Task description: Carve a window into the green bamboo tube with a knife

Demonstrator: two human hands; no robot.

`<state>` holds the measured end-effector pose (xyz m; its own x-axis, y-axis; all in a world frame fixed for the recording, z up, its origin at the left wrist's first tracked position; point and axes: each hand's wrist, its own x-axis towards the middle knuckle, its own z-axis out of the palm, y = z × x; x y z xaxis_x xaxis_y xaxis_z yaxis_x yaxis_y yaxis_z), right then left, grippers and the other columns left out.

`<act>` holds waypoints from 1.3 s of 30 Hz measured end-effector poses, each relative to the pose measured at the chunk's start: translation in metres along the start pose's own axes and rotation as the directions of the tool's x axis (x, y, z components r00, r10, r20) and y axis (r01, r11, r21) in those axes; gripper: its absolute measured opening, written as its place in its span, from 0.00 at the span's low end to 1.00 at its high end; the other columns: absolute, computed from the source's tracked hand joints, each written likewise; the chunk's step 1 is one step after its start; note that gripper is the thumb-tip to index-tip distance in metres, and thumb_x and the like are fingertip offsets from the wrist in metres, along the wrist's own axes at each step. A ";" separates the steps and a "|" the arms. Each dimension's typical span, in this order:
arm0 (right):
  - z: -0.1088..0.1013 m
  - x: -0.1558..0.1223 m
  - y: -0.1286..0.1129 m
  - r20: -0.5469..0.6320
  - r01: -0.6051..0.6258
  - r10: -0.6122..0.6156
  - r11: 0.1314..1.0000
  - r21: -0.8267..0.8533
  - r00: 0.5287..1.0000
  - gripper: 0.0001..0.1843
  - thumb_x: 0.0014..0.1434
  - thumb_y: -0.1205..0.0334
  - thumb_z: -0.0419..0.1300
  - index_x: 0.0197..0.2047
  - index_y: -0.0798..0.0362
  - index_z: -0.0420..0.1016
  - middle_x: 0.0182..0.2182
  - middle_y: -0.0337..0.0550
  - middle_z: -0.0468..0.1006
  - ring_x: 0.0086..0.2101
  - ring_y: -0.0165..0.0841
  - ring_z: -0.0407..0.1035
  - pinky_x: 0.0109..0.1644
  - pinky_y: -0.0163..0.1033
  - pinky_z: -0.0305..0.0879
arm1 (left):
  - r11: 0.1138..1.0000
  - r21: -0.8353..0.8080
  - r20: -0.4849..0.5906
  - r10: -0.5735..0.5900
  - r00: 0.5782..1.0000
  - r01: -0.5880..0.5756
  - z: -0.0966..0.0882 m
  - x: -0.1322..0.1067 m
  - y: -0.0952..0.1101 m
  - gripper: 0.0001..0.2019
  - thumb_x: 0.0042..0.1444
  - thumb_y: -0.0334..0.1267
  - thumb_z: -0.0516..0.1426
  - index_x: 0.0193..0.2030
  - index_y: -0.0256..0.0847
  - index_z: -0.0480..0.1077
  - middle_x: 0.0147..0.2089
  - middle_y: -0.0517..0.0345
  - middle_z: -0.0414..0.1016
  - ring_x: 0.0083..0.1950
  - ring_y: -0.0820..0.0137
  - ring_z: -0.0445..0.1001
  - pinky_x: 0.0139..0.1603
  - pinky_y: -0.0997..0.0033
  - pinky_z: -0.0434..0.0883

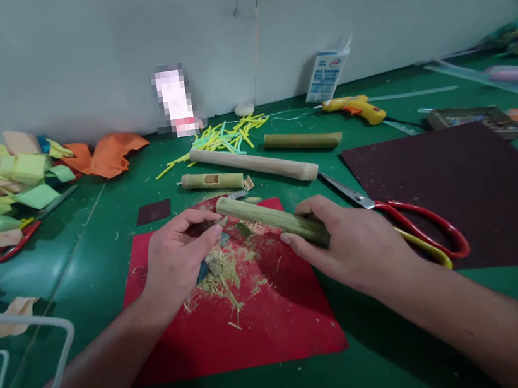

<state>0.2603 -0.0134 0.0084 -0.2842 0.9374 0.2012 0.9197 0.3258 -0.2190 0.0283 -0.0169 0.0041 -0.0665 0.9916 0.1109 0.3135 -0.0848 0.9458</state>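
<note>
My right hand (pixel 356 242) is closed around the darker end of a green bamboo tube (pixel 264 214), which slants up to the left above a red sheet (pixel 303 315). Close to the tube's pale end, my left hand (pixel 172 256) has thumb and fingers in a pinch; a small dark scrap seems to be between them, too unclear to name. Beneath both hands, bamboo shavings (pixel 225 281) are scattered over the sheet. Just beyond lie a craft knife (pixel 239 194), partly hidden, and a bamboo piece with a square hole (pixel 212 181).
A pale stick (pixel 255 164) and another bamboo tube (pixel 302 141) lie behind. Red-handled scissors (pixel 419 217) rest beside a dark sheet (pixel 454 194) at right. Farther back are cut straws (pixel 227 136) and a yellow glue gun (pixel 355 109). Folded papers (pixel 22 174) cover the left.
</note>
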 end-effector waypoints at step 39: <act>0.006 -0.009 -0.023 0.310 -0.088 0.031 0.981 0.173 0.950 0.21 0.61 0.49 0.43 0.49 0.49 0.67 0.27 0.42 0.77 0.26 0.37 0.70 0.24 0.36 0.51 | 0.736 0.451 0.256 0.434 0.864 -0.504 0.010 0.021 -0.009 0.07 0.56 0.34 0.55 0.41 0.42 0.71 0.42 0.54 0.72 0.45 0.67 0.71 0.46 0.67 0.68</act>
<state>0.2399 -0.0292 0.0060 -0.3258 0.9389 -0.1115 0.8805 0.2584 -0.3974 0.0334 0.0059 -0.0051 0.3216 0.8446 0.4280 0.6920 -0.5181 0.5027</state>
